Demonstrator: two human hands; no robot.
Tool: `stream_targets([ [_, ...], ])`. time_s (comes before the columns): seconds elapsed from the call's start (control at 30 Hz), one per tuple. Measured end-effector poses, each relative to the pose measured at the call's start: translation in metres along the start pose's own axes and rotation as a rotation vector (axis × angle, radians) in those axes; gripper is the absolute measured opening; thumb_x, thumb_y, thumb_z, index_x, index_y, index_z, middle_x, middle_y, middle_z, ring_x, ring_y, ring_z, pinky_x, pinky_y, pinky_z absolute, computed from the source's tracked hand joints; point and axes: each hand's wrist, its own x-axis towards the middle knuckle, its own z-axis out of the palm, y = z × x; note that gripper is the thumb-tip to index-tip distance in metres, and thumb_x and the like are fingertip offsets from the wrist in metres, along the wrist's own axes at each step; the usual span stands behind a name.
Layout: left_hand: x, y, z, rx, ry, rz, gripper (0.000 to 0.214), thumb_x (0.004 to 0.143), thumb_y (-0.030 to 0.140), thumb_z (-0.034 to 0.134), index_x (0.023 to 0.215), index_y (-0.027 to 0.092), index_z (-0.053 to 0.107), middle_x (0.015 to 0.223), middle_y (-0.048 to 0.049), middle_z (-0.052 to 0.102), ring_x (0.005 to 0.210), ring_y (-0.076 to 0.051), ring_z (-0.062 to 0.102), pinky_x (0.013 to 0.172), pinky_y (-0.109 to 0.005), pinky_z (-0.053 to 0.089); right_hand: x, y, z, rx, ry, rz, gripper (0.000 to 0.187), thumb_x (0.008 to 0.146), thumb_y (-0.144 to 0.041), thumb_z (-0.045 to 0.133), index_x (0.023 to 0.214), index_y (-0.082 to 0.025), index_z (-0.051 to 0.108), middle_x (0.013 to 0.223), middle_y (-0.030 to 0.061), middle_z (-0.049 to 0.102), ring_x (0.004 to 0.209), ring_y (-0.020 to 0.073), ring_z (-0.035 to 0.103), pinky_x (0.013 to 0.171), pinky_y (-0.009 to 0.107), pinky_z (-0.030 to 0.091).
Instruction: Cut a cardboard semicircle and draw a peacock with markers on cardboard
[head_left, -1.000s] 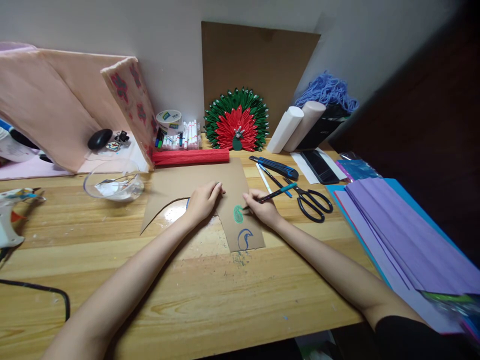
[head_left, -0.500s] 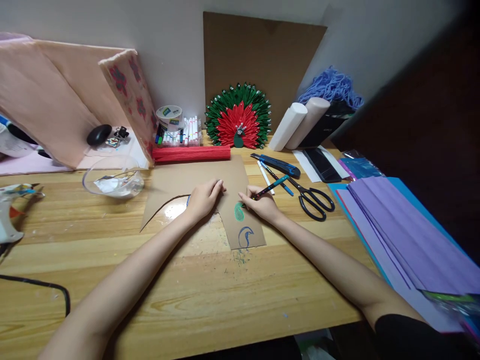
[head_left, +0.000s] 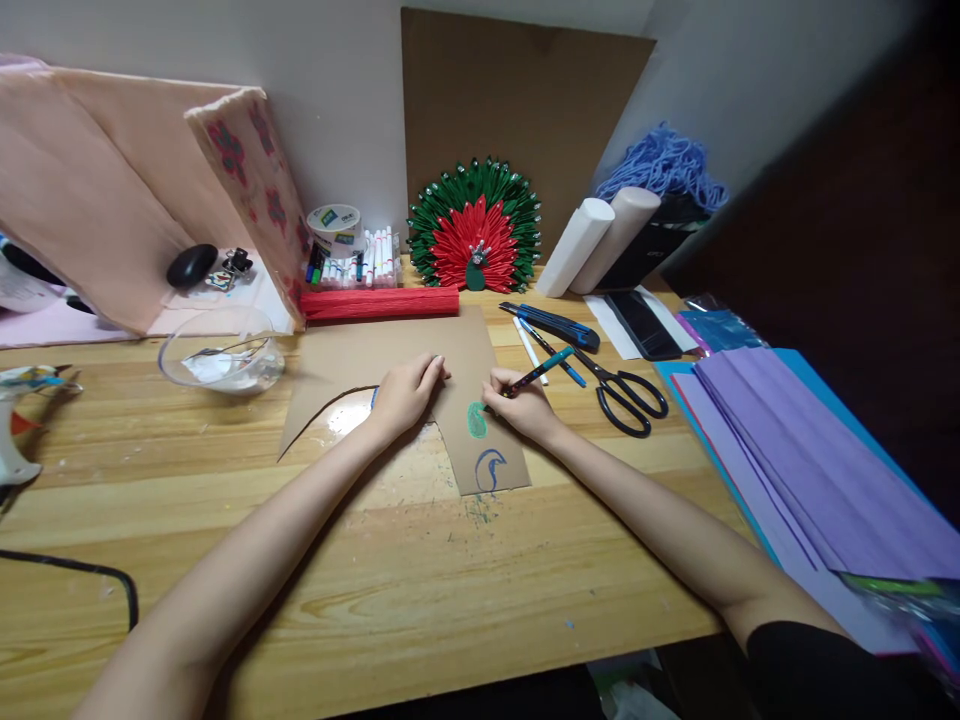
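Note:
My right hand (head_left: 521,403) grips a marker with a teal end and dark barrel (head_left: 544,370), its tip down on a sheet of brown cardboard (head_left: 465,350). Beside the tip is a green rounded drawing (head_left: 477,420). Below it, near the cardboard's front edge, is a blue crescent-like outline (head_left: 489,470). My left hand (head_left: 407,392) rests on the cardboard to the left, its fingers curled closed and partly hidden from view. A curved piece is cut from the cardboard's front side, under that hand.
Black-handled scissors (head_left: 630,400), a blue-black utility knife (head_left: 551,325) and a white pen (head_left: 529,350) lie right of the cardboard. Red rolled paper (head_left: 382,304) lies behind it. A clear bowl (head_left: 221,360) stands left, purple paper (head_left: 817,450) right, a red-green peacock (head_left: 475,230) at the back.
The view has shifted slightly, moving the scene a little up and left. My right hand still holds the marker by the green drawing; my left hand stays on the cardboard.

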Motion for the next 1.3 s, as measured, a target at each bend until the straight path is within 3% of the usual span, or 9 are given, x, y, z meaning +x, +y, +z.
stream_targets([
  [0.1, -0.0001, 0.0005, -0.0003, -0.005, -0.004, -0.005, 0.039, 0.091, 0.039, 0.027, 0.081, 0.02, 0.059, 0.086, -0.0034, 0.066, 0.083, -0.017, 0.059, 0.075, -0.028, 0.043, -0.0004, -0.001, 0.0002, 0.005, -0.015, 0.016, 0.031, 0.08, -0.03, 0.048, 0.053, -0.02, 0.036, 0.049, -0.0041, 0.04, 0.049, 0.0105, 0.038, 0.051, 0.024, 0.029],
  [0.5, -0.0001, -0.0004, 0.0, -0.014, -0.011, -0.008, 0.038, 0.091, 0.039, 0.027, 0.081, 0.021, 0.059, 0.087, -0.0038, 0.066, 0.084, -0.017, 0.059, 0.077, -0.029, 0.043, 0.0002, 0.0039, -0.0001, -0.047, 0.012, -0.015, 0.029, 0.07, -0.017, 0.048, 0.052, -0.02, 0.026, 0.052, -0.005, 0.03, 0.05, 0.0097, 0.03, 0.05, 0.025, 0.023],
  [0.83, 0.0002, -0.0002, -0.0002, -0.021, -0.004, 0.007, 0.038, 0.092, 0.039, 0.027, 0.081, 0.021, 0.058, 0.086, -0.0036, 0.066, 0.083, -0.017, 0.06, 0.077, -0.029, 0.043, 0.0002, 0.0032, -0.0004, -0.023, 0.029, -0.005, 0.029, 0.07, -0.018, 0.049, 0.051, -0.02, 0.028, 0.05, -0.0049, 0.032, 0.05, 0.0096, 0.032, 0.05, 0.024, 0.025],
  [1.07, 0.0001, 0.0002, -0.0004, -0.008, -0.006, 0.003, 0.039, 0.092, 0.04, 0.026, 0.081, 0.02, 0.059, 0.086, -0.0036, 0.066, 0.083, -0.017, 0.06, 0.076, -0.028, 0.043, 0.0001, -0.001, 0.0002, 0.02, 0.062, 0.037, 0.03, 0.079, -0.029, 0.047, 0.054, -0.02, 0.035, 0.049, -0.004, 0.042, 0.049, 0.0106, 0.039, 0.051, 0.024, 0.03],
  [1.3, 0.0001, -0.0005, 0.0, 0.003, -0.002, 0.006, 0.039, 0.092, 0.04, 0.026, 0.08, 0.02, 0.059, 0.086, -0.003, 0.067, 0.083, -0.017, 0.06, 0.075, -0.028, 0.044, -0.0003, 0.0004, 0.0017, -0.062, 0.055, -0.025, 0.03, 0.077, -0.024, 0.048, 0.053, -0.02, 0.03, 0.05, -0.005, 0.032, 0.049, 0.0101, 0.033, 0.05, 0.025, 0.025],
])
